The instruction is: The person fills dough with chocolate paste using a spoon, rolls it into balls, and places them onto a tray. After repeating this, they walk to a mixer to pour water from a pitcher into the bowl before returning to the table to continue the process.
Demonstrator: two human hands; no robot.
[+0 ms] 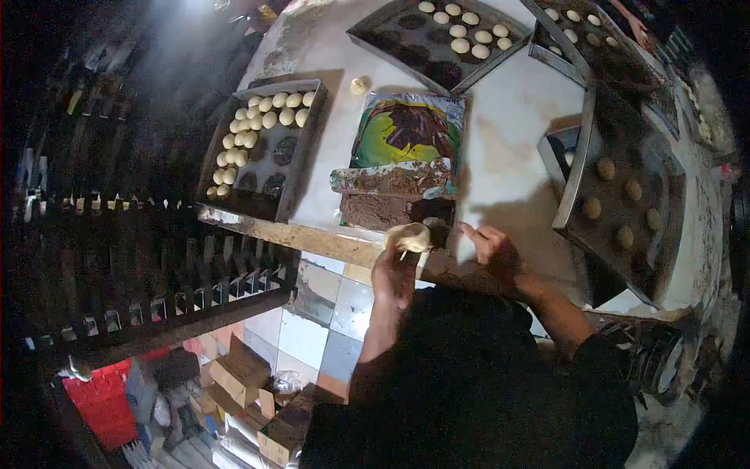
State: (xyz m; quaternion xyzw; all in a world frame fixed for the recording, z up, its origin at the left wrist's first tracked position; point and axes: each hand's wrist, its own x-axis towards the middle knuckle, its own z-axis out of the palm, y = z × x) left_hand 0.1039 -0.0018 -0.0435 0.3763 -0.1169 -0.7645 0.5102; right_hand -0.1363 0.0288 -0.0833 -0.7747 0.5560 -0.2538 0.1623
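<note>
My left hand [394, 280] is closed around a pale, flattened piece of dough [408, 236], held up at the table's front edge. Just beyond it lies a cut-open plastic pack [406, 133], green and yellow, with a block of brown paste [375, 209] exposed at its near end. To the right of the dough is my right hand [495, 248], with its fingers curled together. A dark shape lies between that hand and the dough; whether the fingers grip it cannot be made out.
On the left, a metal tray [301, 168] holds several dough balls [242, 139]. More trays [375, 39] with balls stand at the back, and a tilted one [574, 176] is at the right. A small dough lump [359, 85] sits behind the pack. Cardboard boxes [238, 375] are below.
</note>
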